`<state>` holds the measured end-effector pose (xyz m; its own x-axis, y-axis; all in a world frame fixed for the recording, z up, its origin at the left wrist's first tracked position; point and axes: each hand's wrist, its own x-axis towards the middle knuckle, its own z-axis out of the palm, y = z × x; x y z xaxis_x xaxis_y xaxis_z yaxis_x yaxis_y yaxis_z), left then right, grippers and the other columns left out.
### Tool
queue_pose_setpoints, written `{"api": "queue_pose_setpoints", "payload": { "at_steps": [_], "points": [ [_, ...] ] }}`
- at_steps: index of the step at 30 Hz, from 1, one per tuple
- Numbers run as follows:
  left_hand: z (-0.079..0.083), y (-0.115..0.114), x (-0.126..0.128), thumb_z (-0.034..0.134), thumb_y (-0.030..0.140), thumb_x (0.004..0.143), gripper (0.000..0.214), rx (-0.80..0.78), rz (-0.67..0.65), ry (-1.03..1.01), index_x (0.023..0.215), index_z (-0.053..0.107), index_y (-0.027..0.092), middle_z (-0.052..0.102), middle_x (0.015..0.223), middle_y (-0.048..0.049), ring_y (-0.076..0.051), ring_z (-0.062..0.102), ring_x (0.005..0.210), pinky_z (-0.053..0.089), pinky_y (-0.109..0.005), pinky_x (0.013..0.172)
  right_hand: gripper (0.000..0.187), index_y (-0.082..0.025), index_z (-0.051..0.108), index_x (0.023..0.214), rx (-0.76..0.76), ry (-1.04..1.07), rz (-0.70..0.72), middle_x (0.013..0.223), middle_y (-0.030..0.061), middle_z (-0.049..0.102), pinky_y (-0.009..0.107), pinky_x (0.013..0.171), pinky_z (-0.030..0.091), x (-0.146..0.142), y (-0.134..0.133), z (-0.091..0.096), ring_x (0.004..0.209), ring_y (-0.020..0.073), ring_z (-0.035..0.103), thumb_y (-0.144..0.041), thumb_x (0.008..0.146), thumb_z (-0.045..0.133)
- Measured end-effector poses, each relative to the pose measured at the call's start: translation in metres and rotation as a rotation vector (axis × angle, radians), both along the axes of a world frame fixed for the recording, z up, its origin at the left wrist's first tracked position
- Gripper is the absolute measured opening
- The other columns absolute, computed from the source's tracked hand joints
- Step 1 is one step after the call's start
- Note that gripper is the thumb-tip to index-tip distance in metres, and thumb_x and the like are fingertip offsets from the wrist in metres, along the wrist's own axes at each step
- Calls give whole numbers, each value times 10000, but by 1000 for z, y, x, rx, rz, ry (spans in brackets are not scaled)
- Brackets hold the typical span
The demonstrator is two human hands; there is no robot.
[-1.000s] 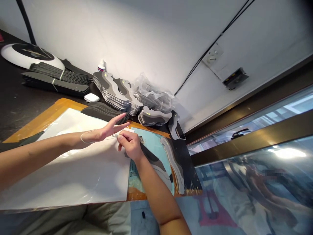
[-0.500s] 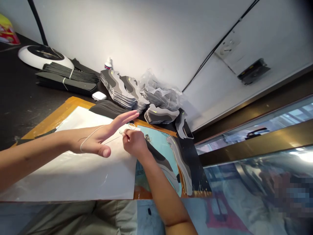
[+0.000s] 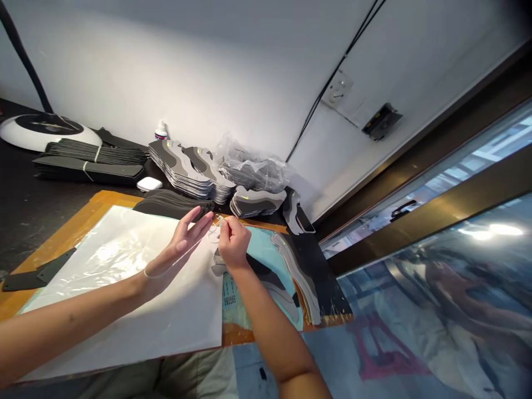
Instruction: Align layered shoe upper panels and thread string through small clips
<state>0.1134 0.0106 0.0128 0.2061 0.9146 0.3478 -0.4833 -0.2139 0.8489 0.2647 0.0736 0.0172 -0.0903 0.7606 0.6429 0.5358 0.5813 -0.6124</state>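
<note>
My left hand (image 3: 185, 241) is raised above a white sheet (image 3: 183, 305), its fingers stretched out and holding nothing. A thin white elastic band (image 3: 153, 275) loops round its wrist and runs along the palm towards the fingertips. My right hand (image 3: 235, 241) is closed in a pinch right beside those fingertips, gripping pale strands of the band. Loose curls show between the two hands. Below my right hand, grey and black shoe-shaped pieces (image 3: 272, 277) lie on a light blue sheet (image 3: 266, 241).
Behind are stacks of grey shoe-shaped pieces (image 3: 178, 169), a clear plastic bag (image 3: 253, 166), black strips tied in bundles (image 3: 89, 166), a white case (image 3: 148, 184), a small bottle (image 3: 161, 130) and a lamp base (image 3: 45, 133). A metal-framed window (image 3: 415, 216) borders the right.
My left hand has turned, its fingers and thumb now closer together and nearer my right hand. The right hand keeps its pinch. The camera view has shifted, uncovering black pieces at the left.
</note>
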Motion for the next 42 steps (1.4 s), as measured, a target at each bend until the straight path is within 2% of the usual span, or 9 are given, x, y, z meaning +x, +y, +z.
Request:
{"api": "queue_pose_setpoints", "payload": {
  "at_steps": [4,8,13,19,21,26,32,37,42],
  "points": [
    [1,7,-6,524,655,898,651,-251,-117,-175,1479,473,365,432,1618,-28,-315,215,1565,129,-557,1269,316,-222,544,734,-240,243,289,623,-21,591,247,612,438,-7,-6,-4,581,136,585,-428,967,488],
    [13,19,-21,560,702,858,771,-336,-177,-183,1517,450,315,479,1581,-81,-368,230,1546,267,-563,1206,315,-216,552,695,-406,312,576,591,-44,541,242,596,450,-10,-8,-4,525,116,565,-432,925,558],
    [15,33,-44,697,726,749,1044,-130,-250,170,1624,253,367,388,1649,-61,-433,186,1549,404,-562,1098,315,-224,518,649,-510,135,615,553,-48,499,241,545,423,-14,-11,-3,516,125,561,-411,897,566],
    [25,35,-61,639,751,791,1042,-80,-293,449,1640,173,365,354,1665,-63,-445,196,1546,292,-594,1180,288,-218,480,631,-542,-251,719,543,-53,492,232,609,379,-16,-11,1,583,125,530,-267,910,531],
    [33,29,-62,660,707,808,1013,-58,-301,490,1636,180,374,348,1667,-64,-450,202,1542,291,-607,1177,307,-216,459,614,-503,-382,685,547,-51,472,239,600,331,-16,-10,4,594,125,485,-247,910,533],
    [42,10,-51,598,720,845,909,-6,-200,432,1618,279,362,412,1636,-50,-429,271,1529,206,-600,1228,257,-211,537,647,-385,-587,346,624,-13,568,261,615,320,-17,-5,8,644,152,508,-195,903,519],
    [14,-4,-26,674,485,896,769,137,-49,444,1588,350,399,258,1706,-1,-352,138,1584,114,-534,1288,182,-207,590,720,-257,-579,94,734,27,677,272,633,335,-18,-2,3,686,172,573,-199,893,535],
    [-2,-6,-1,777,442,772,581,-147,253,-22,1330,619,401,424,1620,77,-283,180,1583,77,-432,1322,292,-219,507,687,-190,-433,-1,677,-8,627,259,610,309,-17,0,-5,626,140,538,-245,975,471],
    [22,-10,8,678,361,811,415,-481,247,-249,1223,670,309,527,1546,44,-225,294,1548,191,-366,1317,284,-230,454,687,-127,-302,11,685,-10,603,239,619,334,-19,2,-14,651,138,539,-247,971,453]
  ]
}}
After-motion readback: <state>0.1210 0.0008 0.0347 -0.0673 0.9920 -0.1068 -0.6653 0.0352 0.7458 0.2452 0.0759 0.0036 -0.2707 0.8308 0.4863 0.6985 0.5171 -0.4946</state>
